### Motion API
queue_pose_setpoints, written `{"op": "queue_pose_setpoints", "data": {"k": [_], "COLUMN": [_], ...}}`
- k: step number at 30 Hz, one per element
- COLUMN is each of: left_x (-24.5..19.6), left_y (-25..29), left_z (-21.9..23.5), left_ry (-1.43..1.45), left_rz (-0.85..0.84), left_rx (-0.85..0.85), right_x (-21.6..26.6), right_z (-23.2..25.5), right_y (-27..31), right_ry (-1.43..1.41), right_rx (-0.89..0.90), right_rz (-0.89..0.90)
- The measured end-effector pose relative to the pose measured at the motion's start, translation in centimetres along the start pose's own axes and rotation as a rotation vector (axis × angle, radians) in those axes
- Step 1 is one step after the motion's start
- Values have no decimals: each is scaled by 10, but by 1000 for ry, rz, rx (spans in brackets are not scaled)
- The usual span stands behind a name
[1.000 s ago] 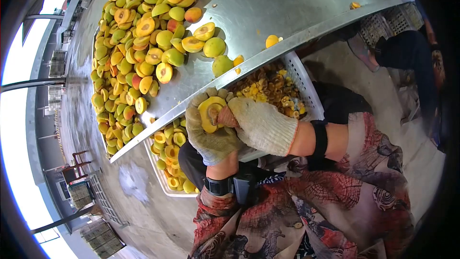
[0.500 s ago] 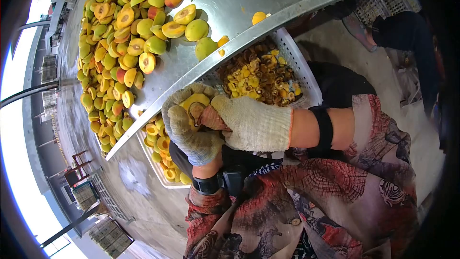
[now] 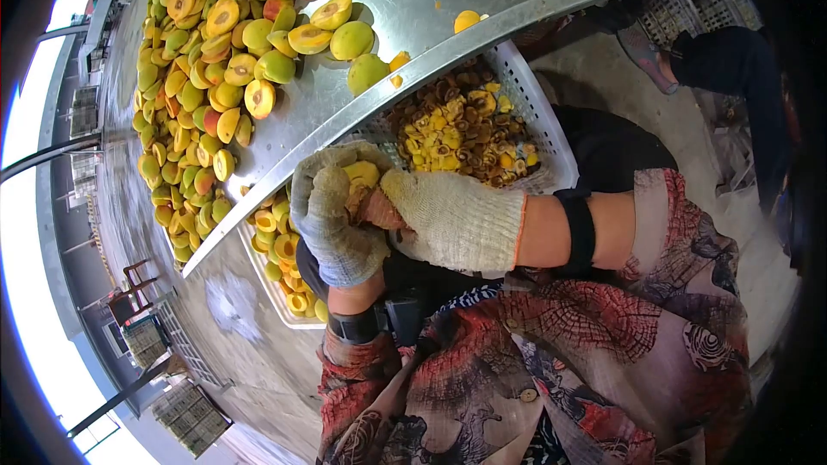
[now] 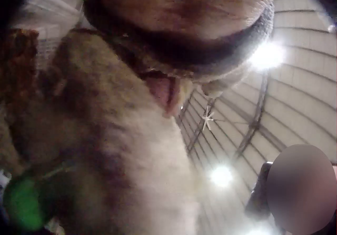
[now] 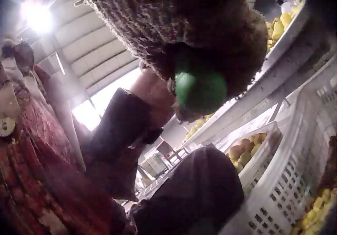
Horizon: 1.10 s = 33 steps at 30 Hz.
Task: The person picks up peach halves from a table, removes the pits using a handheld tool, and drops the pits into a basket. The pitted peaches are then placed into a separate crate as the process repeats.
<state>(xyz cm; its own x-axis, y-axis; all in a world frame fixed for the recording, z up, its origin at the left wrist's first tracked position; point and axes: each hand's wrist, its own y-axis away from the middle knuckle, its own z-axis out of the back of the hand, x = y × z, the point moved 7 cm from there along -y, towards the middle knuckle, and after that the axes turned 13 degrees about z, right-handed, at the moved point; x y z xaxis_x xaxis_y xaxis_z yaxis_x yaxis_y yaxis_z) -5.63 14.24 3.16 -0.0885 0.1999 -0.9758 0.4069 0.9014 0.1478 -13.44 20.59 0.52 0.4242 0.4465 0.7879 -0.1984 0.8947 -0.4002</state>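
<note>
My gloved left hand [image 3: 332, 220] cups a yellow-fleshed peach half [image 3: 362, 174] just below the metal table's edge. Against it sits my right hand [image 3: 452, 220], in a white knitted glove with the thumb uncovered by the knit, its thumb at the cut face. From the right fist pokes the round green end of a tool handle [image 5: 200, 90] in the right wrist view; the tool's working end is hidden by the fingers. Gloves fill most of the left wrist view and cover the fruit there.
Many halved peaches [image 3: 215, 60] are heaped on the metal table [image 3: 482, 0]. Beneath its edge stands a white perforated crate [image 3: 551, 133] of brown and yellow scraps [image 3: 457, 133]. Left of the knee, a pale tray [image 3: 301, 323] holds hollowed halves [image 3: 284, 250]. Another person's leg [image 3: 732, 69] is at right.
Both hands have shifted left in view as the head view turned. The left fingers have closed further over the peach half, so less of its cut face shows.
</note>
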Motion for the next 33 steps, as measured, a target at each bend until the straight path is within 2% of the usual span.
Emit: {"op": "queue_pose_setpoints", "data": {"k": [2,4,6,8,12,14,15,17,18,19,20,22,24,25,26,28,29,30,32,33], "left_x": [2,5,3,2,-4,-7,-6,-3,-3,-2,2,6,9,11,12,18,27,32,29,28], "left_y": [-4,-6,-11,-10,-11,-13,-13,-11,-9,-7,-6,-5,-1,-3,-4,-5,-7,-8,-5,-1], "left_z": [1,-1,0,-1,-5,-7,-8,-8,-9,-10,-11,-11,-12,-7,-2,7,11,13,18,32], "left_ry": [10,-33,-96,-159,-307,-361,-402,-443,-296,-148,-144,191,283,296,310,414,552,688,783,677], "left_rz": [61,172,198,228,233,223,254,287,286,284,284,251,250,240,228,231,271,311,322,307], "left_rx": [31,85,114,142,206,245,266,287,288,287,284,308,271,216,160,97,143,190,190,12], "right_x": [1,3,3,-9,-2,6,9,16,16,21,28,25,21,20,18,20,8,7,7,7], "right_z": [4,-2,-5,-20,-12,-7,-2,-12,-9,-10,-11,-12,-7,-2,-9,0,1,-1,0,-2], "right_y": [1,2,2,7,4,4,4,15,15,17,17,17,13,7,8,-12,-10,-6,-5,-4], "right_ry": [-74,-47,-15,-255,-190,-542,-543,-1051,-1053,-1300,-1546,-1531,-1359,-1115,-1105,-70,-94,-97,343,351], "right_rx": [1,12,21,126,68,247,250,352,354,354,351,348,433,537,550,234,114,120,308,317], "right_rz": [-69,-26,17,-175,-134,-306,-309,-548,-550,-612,-670,-677,-655,-607,-602,178,42,52,21,42]}}
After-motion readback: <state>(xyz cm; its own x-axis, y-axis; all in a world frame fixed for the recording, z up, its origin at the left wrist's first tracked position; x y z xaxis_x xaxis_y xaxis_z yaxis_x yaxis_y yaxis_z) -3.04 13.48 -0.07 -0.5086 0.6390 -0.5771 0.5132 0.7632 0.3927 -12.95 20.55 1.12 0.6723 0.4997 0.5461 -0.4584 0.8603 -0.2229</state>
